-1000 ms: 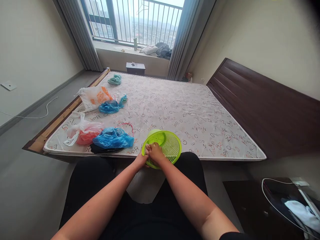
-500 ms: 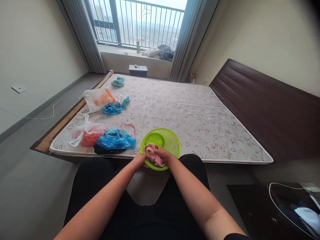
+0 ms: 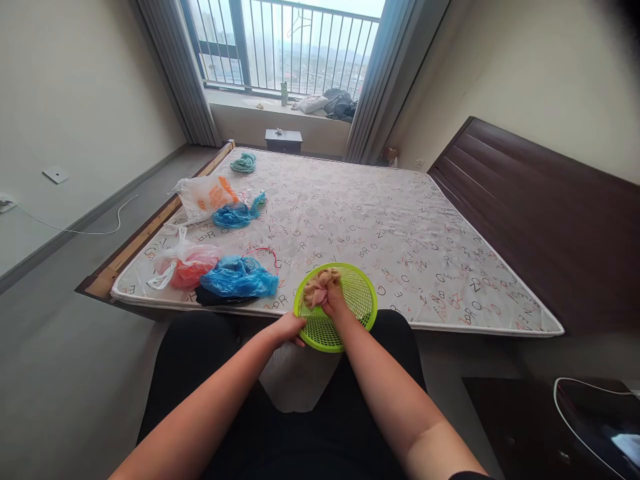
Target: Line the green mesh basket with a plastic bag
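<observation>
Crumpled pink cloth [image 3: 318,289] now farther across the round plastic mesh basket [image 3: 361,300]

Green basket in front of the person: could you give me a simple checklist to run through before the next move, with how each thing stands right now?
1. Left hand holds the green basket: ok, it grips the rim on the left side.
2. Right hand has the pinkish cloth: ok, pinched in the fingers.
3. Cloth spread flat: not ok, it is bunched up.
4. Basket apart from the nearer blue bag: ok, mattress shows between them.
5. Basket well supported underneath: cannot tell, its underside is hidden.
</observation>
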{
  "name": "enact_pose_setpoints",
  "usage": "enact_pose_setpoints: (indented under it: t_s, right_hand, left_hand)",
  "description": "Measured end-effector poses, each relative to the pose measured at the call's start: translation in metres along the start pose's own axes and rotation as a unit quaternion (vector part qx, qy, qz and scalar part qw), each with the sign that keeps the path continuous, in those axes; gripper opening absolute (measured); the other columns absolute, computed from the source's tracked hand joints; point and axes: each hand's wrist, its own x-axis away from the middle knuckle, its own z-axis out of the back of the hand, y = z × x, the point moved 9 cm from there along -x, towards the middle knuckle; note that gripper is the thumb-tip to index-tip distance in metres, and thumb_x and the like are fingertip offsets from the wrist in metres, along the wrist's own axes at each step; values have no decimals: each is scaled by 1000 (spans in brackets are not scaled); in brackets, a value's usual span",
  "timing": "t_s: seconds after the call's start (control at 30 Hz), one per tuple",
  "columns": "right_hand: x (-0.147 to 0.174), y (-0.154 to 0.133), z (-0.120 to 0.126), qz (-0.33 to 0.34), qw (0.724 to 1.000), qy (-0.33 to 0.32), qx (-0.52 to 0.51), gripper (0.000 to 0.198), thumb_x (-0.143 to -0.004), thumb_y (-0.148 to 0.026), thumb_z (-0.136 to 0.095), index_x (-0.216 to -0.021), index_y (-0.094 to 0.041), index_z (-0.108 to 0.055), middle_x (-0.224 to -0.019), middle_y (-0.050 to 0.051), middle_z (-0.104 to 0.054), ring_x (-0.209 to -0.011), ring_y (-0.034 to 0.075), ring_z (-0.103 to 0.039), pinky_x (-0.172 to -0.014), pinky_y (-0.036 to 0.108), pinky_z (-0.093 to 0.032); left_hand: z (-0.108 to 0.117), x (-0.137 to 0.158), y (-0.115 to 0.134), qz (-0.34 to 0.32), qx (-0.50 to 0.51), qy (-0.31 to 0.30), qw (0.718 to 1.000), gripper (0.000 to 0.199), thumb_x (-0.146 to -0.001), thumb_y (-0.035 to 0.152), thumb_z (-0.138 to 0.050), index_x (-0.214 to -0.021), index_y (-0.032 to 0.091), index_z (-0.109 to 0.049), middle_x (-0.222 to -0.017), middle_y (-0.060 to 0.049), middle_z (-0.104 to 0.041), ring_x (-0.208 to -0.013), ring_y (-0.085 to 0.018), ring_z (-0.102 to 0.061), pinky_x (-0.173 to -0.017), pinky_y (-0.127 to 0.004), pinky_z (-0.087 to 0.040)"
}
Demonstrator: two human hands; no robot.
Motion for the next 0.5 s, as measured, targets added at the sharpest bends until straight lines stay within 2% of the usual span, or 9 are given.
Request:
enact_pose_setpoints:
  t_s: [0.07, 0.1, 0.17, 0.23, 0.27, 0.33, 0.4, 0.5]
  right_hand:
    - [10, 4, -22, -36, 986, -115, 111, 32, -79, -39, -73, -106, -25, -62, -100, 3, -75, -91, 21, -72, -84, 35, -61]
    - [18, 6, -31, -56, 965, -180, 183, 32, -78, -36, -75, -106, -24, -66, -102, 4, -77, -94, 22, -73, -86, 37, -60]
    - [36, 11, -41, -99, 899, -297, 308, 30, -76, -32, -79, -104, -23, -73, -105, 5, -78, -97, 24, -73, -90, 38, -59]
    - [52, 7, -44, -130, 844, -381, 353, 31, -77, -34, -80, -106, -23, -76, -111, 5, -79, -101, 24, -73, -94, 39, -58]
    - [57, 3, -45, -141, 832, -410, 346, 33, -79, -36, -80, -109, -23, -77, -115, 5, -79, -104, 24, -73, -96, 39, -57]
    - [63, -7, -44, -162, 829, -436, 310, 37, -80, -41, -80, -113, -24, -77, -118, 4, -78, -106, 24, -73, -97, 39, -57]
    - [61, -14, -41, -182, 843, -425, 274, 40, -79, -45, -81, -112, -22, -78, -114, 5, -79, -103, 25, -73, -94, 40, -58]
    - [49, -26, -35, -175, 881, -375, 229, 43, -77, -45, -81, -113, -21, -77, -111, 5, -79, -100, 24, -74, -91, 39, -59]
  left_hand:
    - [7, -2, 3, -6, 1, 11, 1000, 48, -77, 28, -76, -123, 16, -70, -101, -18, -77, -72, -27, -75, -44, -27, -55]
    - [11, -2, 5, -6, 5, 17, 1000, 48, -77, 28, -76, -123, 17, -70, -100, -17, -78, -72, -27, -75, -44, -27, -54]
    - [16, -1, 10, -6, 18, 20, 1000, 47, -77, 27, -76, -123, 18, -71, -98, -15, -78, -73, -26, -75, -45, -26, -54]
    - [20, 1, 16, -12, 36, 17, 999, 48, -76, 26, -76, -123, 19, -72, -103, -14, -79, -77, -26, -76, -47, -25, -56]
    - [21, 2, 19, -14, 46, 16, 999, 49, -76, 27, -76, -124, 18, -72, -105, -14, -79, -80, -27, -76, -48, -25, -57]
    - [24, 1, 22, -15, 68, 15, 997, 55, -77, 31, -78, -130, 15, -69, -110, -17, -78, -82, -27, -77, -51, -26, -58]
    - [28, -2, 25, -22, 93, 20, 995, 70, -79, 37, -80, -143, 16, -59, -118, -18, -76, -80, -26, -77, -53, -27, -59]
    - [34, -11, 31, -48, 147, 24, 988, 101, -80, 43, -82, -165, 29, -28, -139, -19, -67, -75, -23, -77, -58, -31, -63]
